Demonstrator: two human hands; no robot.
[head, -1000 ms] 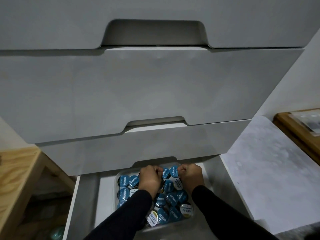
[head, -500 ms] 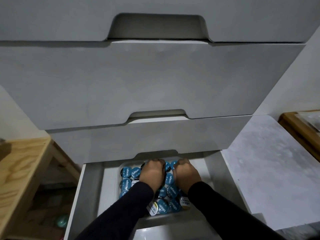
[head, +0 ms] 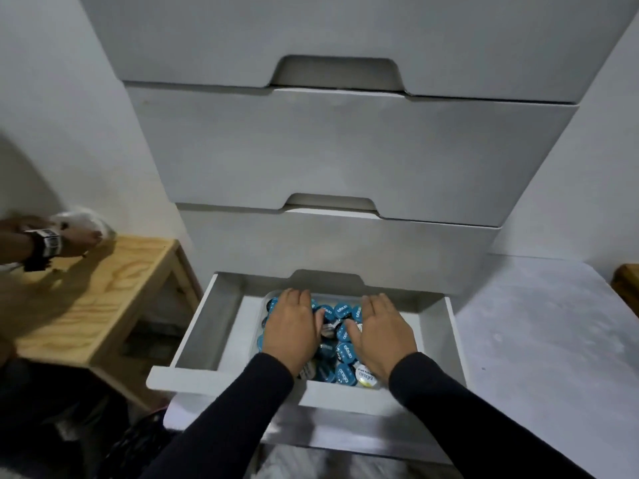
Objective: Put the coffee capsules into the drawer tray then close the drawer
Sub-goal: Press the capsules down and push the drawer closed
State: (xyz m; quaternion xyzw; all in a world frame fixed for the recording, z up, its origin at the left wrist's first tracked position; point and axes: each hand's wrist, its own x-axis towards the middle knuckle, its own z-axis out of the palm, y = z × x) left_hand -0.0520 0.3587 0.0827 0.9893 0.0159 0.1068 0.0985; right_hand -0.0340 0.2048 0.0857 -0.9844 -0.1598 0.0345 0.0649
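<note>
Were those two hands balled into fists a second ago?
Yes. The left hand and right hand have uncurled and now lie flat on the coffee capsules in the tray.

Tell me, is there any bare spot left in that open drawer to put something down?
Yes: a bare white strip of the drawer floor lies between its left wall and the clear tray. The tray is crowded with coffee capsules, and the left hand and right hand lie flat over them.
</note>
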